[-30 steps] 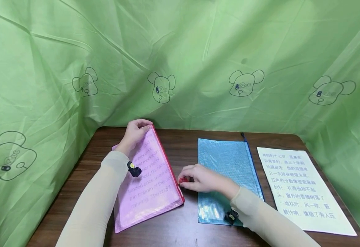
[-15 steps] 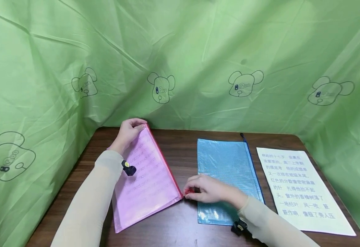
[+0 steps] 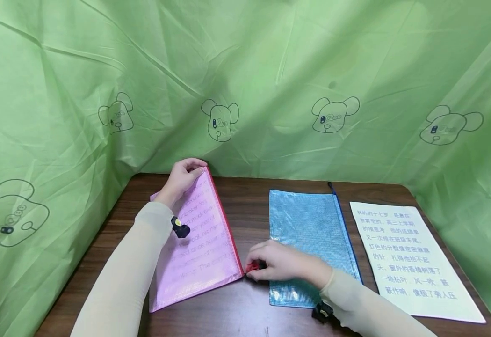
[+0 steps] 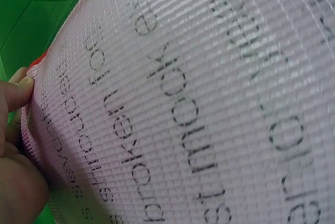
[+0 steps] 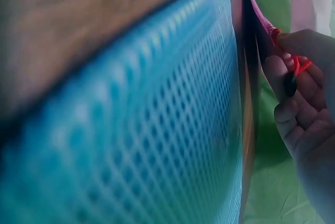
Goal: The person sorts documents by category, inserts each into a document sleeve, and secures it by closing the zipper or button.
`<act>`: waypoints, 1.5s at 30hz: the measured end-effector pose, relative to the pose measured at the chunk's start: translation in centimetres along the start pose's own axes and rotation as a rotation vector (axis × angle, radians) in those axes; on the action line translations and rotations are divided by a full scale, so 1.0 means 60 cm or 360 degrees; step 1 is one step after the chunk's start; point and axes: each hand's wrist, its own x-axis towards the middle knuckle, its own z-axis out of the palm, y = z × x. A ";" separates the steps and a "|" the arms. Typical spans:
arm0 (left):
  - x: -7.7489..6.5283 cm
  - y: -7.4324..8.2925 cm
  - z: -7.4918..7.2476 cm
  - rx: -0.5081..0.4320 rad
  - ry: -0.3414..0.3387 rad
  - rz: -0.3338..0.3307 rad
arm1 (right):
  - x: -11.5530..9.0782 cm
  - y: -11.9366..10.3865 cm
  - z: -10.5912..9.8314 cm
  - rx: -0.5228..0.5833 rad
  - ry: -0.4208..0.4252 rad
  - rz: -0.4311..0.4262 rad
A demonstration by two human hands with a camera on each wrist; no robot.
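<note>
A pink mesh zipper pouch point(image 3: 199, 243) with a printed sheet inside is held tilted at the left of the table in the head view. My left hand point(image 3: 182, 180) grips its far corner, thumb on the front face; the left wrist view has the thumb point(image 4: 21, 90) by the red edge. My right hand point(image 3: 277, 262) is at the near end of the red zipper point(image 3: 224, 217). Between its thumb and index finger it pinches the zipper pull point(image 5: 276, 35), whose red cord and dark tip point(image 5: 291, 84) hang into the palm. A blue mesh pouch point(image 3: 304, 215) lies partly beneath the right forearm.
A white sheet with printed characters point(image 3: 401, 252) lies right of the blue pouch. The brown wooden table point(image 3: 241, 196) is backed by a green curtain point(image 3: 270, 61) with bear drawings, which also hangs along both sides.
My right hand has moved toward me along the red zipper to its near end. The pink pouch and left hand swung left, then back right.
</note>
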 end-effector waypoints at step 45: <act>-0.016 -0.037 0.040 0.0479 -0.0275 0.0070 | -0.243 0.077 -0.124 -0.0214 0.0801 0.0508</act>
